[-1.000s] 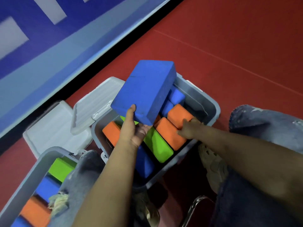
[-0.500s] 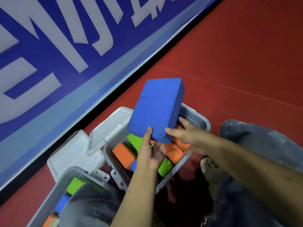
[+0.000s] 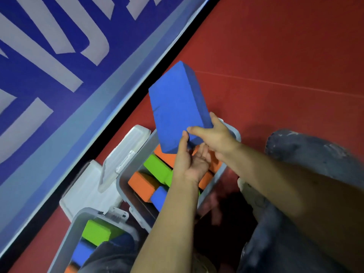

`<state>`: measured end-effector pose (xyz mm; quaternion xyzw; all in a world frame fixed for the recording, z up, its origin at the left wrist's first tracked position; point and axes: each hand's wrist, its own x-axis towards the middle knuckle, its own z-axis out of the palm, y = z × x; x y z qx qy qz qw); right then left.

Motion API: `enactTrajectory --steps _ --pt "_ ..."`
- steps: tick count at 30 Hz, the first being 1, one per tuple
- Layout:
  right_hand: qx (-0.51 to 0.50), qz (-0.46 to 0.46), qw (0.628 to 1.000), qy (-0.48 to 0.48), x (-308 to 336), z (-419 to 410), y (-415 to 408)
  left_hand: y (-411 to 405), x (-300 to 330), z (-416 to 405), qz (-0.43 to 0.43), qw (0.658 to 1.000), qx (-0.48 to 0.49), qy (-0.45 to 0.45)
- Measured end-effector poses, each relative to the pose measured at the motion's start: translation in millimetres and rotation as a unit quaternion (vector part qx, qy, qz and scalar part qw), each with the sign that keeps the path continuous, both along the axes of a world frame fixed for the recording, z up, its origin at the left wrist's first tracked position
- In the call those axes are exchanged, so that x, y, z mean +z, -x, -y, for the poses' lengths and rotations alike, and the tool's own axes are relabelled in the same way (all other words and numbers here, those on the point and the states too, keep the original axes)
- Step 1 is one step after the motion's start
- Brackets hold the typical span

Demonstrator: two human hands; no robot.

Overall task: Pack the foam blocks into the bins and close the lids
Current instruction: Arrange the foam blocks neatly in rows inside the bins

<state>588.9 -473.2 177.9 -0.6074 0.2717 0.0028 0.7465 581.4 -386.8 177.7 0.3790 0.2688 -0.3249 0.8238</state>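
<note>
At the far left of the frame a blue wall banner (image 3: 59, 85) runs up to the top centre. Below it, at lower left, a grey bin (image 3: 78, 219) holds a green block (image 3: 96, 232) and a blue one (image 3: 81, 252), with its white lid (image 3: 82, 194) folded back flat toward the banner.

Just right of that, in the middle of the frame, the second bin (image 3: 136, 170) stands open, its lid (image 3: 124, 154) hanging off the left rim. Inside lie orange blocks (image 3: 141, 186), a green block (image 3: 157, 169) and a small blue block (image 3: 159, 198), packed side by side.

Above this bin, at centre, a large blue block (image 3: 175, 113) is held in the air. Its long axis runs from lower centre up toward the top of the frame, leaning slightly left, broad face to the camera. The left hand (image 3: 189, 160) supports its lower end, thumb up the face and fingers curled beneath. The right hand (image 3: 214, 133) pinches the lower right corner, thumb on the face and fingers round the side.

The step in hand looks like placing this block into the middle bin. The next move calls for turning it to lie flat, or on edge, to match the rows below, then lowering it into whatever gap remains. Both lids are not yet closed.

At right, red floor (image 3: 285, 56) and the person's denim knee (image 3: 315, 154).
</note>
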Motion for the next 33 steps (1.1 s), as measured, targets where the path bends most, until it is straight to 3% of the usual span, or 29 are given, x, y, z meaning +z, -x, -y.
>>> enactTrajectory --steps 4,8,10,13,17,19,21,23,25,30,33 --pt "-0.043 0.029 0.997 0.056 24 30 -23 -10 -19 3 0.064 0.985 -0.124 -0.105" --pt "-0.024 0.02 0.984 0.177 51 68 -33 -18 -56 -3 0.07 0.941 -0.245 -0.225" --pt "-0.024 0.029 0.964 0.263 54 84 -33 -20 -82 -4 0.096 0.862 -0.316 -0.384" --pt "-0.037 0.043 0.94 0.336 54 93 -36 -35 -125 -2 0.24 0.701 -0.345 -0.576" --pt "0.06 0.011 0.925 0.374 47 110 -39 -55 -147 15 0.385 0.527 -0.426 -0.626" --pt "0.111 -0.009 0.913 0.393 41 114 -39 -58 -154 15 0.369 0.449 -0.515 -0.63" --pt "0.131 -0.023 0.905 0.405 37 114 -41 -62 -158 10 0.347 0.4 -0.575 -0.624" --pt "0.145 -0.028 0.905 0.399 31 113 -43 -61 -158 3 0.355 0.372 -0.585 -0.627" --pt "0.159 -0.029 0.898 0.409 25 113 -42 -58 -158 -5 0.358 0.373 -0.579 -0.631" --pt "0.206 -0.039 0.872 0.442 18 96 -47 -45 -158 -27 0.357 0.407 -0.566 -0.622" --pt "0.231 -0.058 0.851 0.469 9 85 -53 -48 -157 -33 0.355 0.453 -0.559 -0.597"
